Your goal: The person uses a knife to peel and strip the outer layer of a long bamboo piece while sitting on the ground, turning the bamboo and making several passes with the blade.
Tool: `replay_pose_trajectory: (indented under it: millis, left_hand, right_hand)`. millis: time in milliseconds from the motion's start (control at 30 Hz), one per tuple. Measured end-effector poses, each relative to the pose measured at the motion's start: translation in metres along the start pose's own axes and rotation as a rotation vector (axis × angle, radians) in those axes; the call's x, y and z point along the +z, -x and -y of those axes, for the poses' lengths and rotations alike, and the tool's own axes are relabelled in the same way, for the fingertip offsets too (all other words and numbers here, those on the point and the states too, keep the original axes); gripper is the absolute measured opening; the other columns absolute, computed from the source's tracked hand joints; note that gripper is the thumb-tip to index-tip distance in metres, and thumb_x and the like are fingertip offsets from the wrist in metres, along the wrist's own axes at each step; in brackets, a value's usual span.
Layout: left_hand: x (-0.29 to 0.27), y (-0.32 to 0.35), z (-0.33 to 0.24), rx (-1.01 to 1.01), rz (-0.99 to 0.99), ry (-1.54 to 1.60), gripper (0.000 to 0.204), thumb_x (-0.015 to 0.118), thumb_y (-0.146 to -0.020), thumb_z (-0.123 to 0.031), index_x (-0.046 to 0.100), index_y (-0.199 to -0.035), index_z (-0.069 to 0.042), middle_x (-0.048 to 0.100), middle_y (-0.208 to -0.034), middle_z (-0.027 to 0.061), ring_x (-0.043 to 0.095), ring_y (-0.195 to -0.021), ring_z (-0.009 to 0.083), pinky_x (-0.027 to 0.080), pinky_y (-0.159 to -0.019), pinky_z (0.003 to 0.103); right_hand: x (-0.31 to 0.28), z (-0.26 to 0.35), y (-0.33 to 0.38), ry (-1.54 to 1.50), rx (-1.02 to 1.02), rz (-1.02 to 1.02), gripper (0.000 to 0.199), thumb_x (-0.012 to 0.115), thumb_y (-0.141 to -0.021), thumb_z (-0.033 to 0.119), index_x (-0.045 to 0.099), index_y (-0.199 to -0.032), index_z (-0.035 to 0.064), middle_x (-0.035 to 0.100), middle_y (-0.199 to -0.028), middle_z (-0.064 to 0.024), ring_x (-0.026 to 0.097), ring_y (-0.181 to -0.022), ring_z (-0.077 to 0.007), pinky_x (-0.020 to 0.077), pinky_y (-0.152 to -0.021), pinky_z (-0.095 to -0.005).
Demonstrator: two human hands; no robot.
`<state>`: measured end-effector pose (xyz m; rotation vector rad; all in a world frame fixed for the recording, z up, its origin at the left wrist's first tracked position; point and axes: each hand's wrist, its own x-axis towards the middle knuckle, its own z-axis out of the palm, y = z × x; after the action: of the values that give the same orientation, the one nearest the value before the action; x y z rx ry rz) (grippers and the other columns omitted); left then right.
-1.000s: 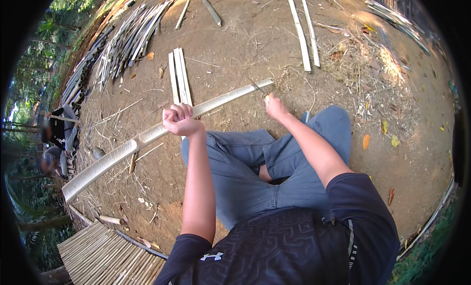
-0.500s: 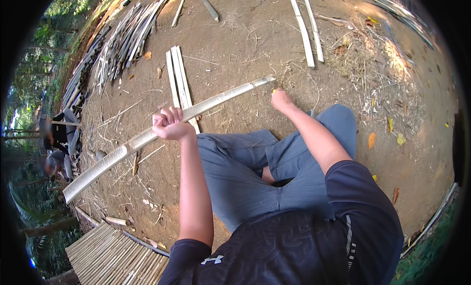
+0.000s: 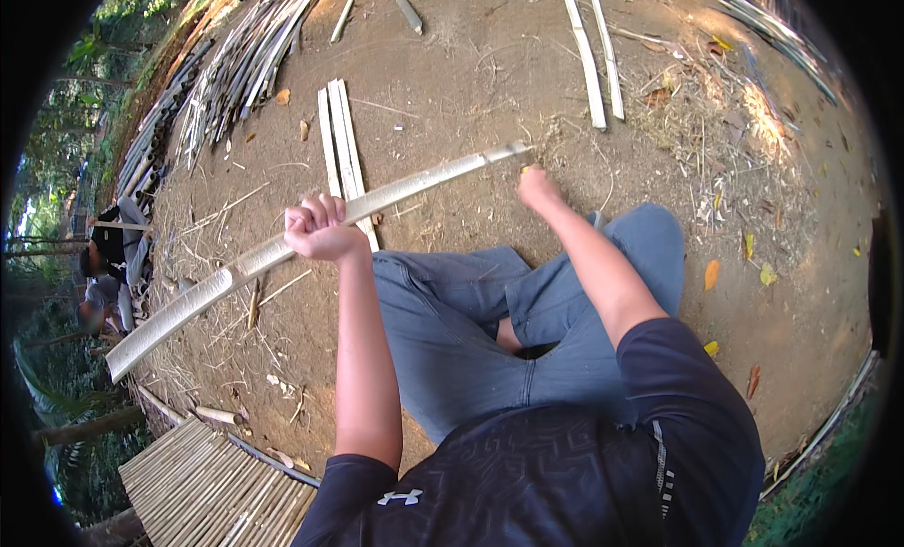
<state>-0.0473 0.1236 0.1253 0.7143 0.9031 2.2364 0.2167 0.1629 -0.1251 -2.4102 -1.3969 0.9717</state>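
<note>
A long split bamboo piece (image 3: 424,179), pale and hollowed on its inner face, slants from the lower left up to the middle of the view. Fingers of my left hand (image 3: 325,229) are curled round it near its middle. Close to its far right end is my right hand (image 3: 539,187), closed in a fist. A bit of yellow shows at that fist, but what it grips is hidden. Under the bamboo, beyond my left hand, several narrow bamboo strips (image 3: 343,142) lie on the ground.
Piles of split bamboo (image 3: 250,67) lie at the far left. Two long strips (image 3: 586,62) rest ahead on the dirt. A slatted bamboo mat (image 3: 217,481) is at the lower left. Two people (image 3: 118,255) sit at the left edge. My crossed legs (image 3: 565,302) are below the hands.
My left hand and the bamboo have shifted slightly left, the near end dipping toward the lower left. The right hand stays near the far end, still closed.
</note>
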Motion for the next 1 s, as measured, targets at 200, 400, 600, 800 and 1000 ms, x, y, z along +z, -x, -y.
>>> replay_pose_trajectory:
  millis: [200, 400, 600, 800, 1000]
  left_hand:
    - [-0.002, 0.003, 0.003, 0.000, 0.002, -0.010, 0.023, 0.033, -0.078, -0.016, 0.019, -0.060, -0.016, 0.023, -0.049, -0.0008, 0.016, -0.044, 0.0097, 0.014, -0.041, 0.027]
    - [0.025, 0.015, 0.010, -0.023, 0.084, -0.008, 0.020, 0.031, -0.077, -0.016, 0.019, -0.061, -0.017, 0.024, -0.050, -0.0015, 0.016, -0.046, 0.0108, 0.017, -0.044, 0.027]
    - [0.007, 0.006, -0.004, -0.031, 0.083, -0.037, 0.020, 0.032, -0.078, -0.016, 0.020, -0.062, -0.016, 0.023, -0.050, -0.0004, 0.016, -0.046, 0.0115, 0.016, -0.044, 0.029]
    - [0.028, 0.004, -0.008, -0.091, 0.238, 0.015, 0.019, 0.033, -0.080, -0.019, 0.023, -0.063, -0.015, 0.023, -0.052, 0.0000, 0.020, -0.046, 0.0116, 0.022, -0.044, 0.029]
    - [0.053, 0.004, -0.027, -0.180, 0.545, 0.096, 0.019, 0.036, -0.078, -0.020, 0.025, -0.063, -0.014, 0.023, -0.053, -0.0006, 0.019, -0.047, 0.0111, 0.022, -0.044, 0.028]
  right_hand:
    - [0.005, -0.019, -0.023, -0.010, 0.041, 0.107, 0.033, 0.051, -0.091, 0.012, 0.066, -0.117, -0.0019, 0.062, -0.126, -0.0233, 0.060, -0.119, -0.0365, 0.0512, -0.097, -0.0421]
    - [0.001, -0.069, -0.081, 0.039, 0.106, 0.460, 0.024, 0.050, -0.093, 0.018, 0.061, -0.081, 0.0006, 0.067, -0.088, -0.0200, 0.064, -0.059, -0.0265, 0.0504, -0.045, -0.0399]
    - [-0.036, -0.034, -0.053, -1.247, 0.506, 0.691, 0.038, 0.034, -0.103, 0.038, 0.038, -0.074, 0.0128, 0.039, -0.060, 0.0026, 0.032, -0.041, -0.0040, 0.0164, -0.032, -0.0195]
    - [-0.107, -0.031, -0.022, -1.031, 0.276, 0.459, 0.039, 0.040, -0.102, 0.047, 0.044, -0.080, 0.0154, 0.043, -0.062, 0.0057, 0.034, -0.042, -0.0044, 0.0180, -0.033, -0.0225]
    - [-0.128, -0.048, 0.023, -0.201, -0.042, 0.352, 0.050, 0.038, -0.102, 0.052, 0.052, -0.081, 0.0086, 0.046, -0.058, 0.0000, 0.040, -0.041, -0.0122, 0.0317, -0.037, -0.0326]
